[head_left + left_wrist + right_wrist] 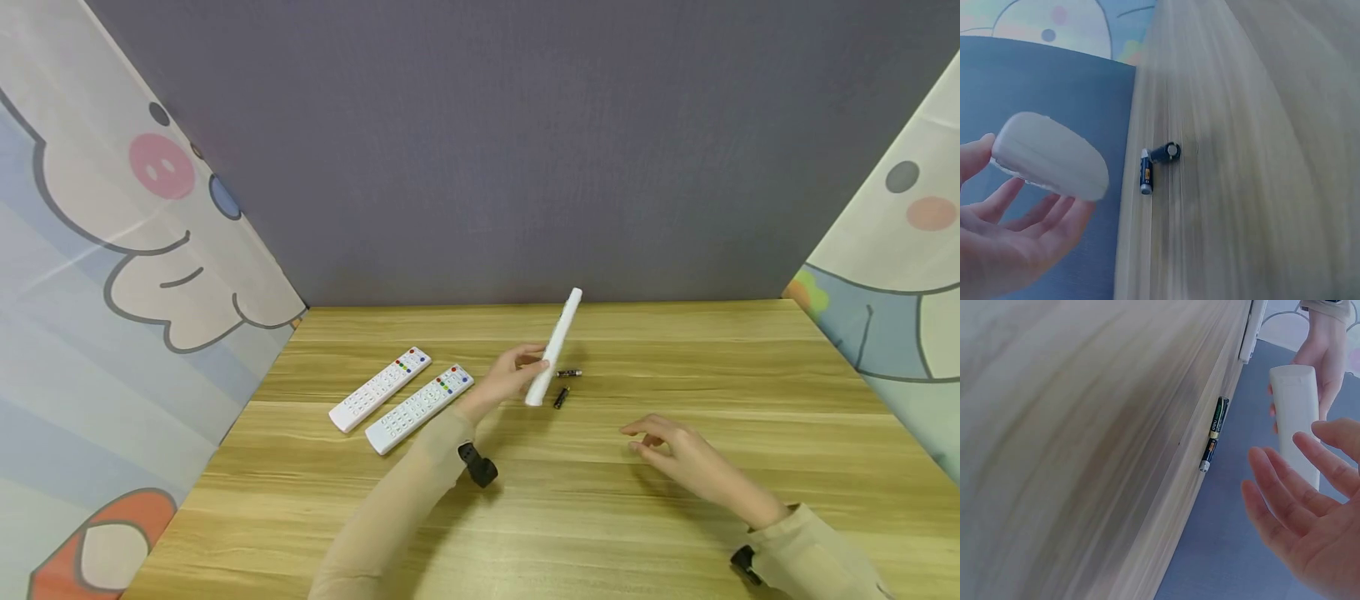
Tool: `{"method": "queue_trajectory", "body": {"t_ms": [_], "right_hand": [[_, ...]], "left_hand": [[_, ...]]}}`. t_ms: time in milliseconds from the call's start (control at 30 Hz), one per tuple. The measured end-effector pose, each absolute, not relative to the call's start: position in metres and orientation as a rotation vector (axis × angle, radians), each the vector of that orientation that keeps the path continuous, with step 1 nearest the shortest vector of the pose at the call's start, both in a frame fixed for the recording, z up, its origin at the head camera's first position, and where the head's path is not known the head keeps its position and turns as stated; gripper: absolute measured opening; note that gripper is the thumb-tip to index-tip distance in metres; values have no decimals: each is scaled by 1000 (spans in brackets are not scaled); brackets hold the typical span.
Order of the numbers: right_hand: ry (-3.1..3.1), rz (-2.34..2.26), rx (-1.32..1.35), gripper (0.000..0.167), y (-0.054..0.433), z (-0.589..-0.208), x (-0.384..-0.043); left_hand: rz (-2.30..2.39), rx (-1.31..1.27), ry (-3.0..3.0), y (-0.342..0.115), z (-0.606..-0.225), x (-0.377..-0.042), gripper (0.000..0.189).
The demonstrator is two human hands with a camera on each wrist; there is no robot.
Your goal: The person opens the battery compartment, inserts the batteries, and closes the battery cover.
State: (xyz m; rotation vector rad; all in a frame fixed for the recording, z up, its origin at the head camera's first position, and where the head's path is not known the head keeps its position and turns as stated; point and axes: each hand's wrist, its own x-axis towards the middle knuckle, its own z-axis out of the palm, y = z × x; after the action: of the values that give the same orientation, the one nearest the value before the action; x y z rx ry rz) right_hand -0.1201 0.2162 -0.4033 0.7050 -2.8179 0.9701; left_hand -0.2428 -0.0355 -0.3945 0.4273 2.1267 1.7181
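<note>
White remote (557,343) in left fingers (1004,196); batteries (569,373) below

I hold a smooth, white rounded object (1054,159) in my left hand (1019,247), thumb at one end, fingers along its lower edge. On the wood-grain surface (1241,187), one dark battery (1146,173) lies just beside a second battery (1164,154). Behind my hand stands a blue-grey panel (1041,75); beyond, a cartoon print (1075,44).
</note>
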Motion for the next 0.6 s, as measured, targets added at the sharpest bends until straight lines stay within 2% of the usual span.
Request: {"method": "queue_trajectory", "body": {"t_ms": [600], "right_hand": [[-2816,952,768,22,208,-403,-120]], "left_hand": [[2076,160,1707,-49,-399,-224,43]]}}
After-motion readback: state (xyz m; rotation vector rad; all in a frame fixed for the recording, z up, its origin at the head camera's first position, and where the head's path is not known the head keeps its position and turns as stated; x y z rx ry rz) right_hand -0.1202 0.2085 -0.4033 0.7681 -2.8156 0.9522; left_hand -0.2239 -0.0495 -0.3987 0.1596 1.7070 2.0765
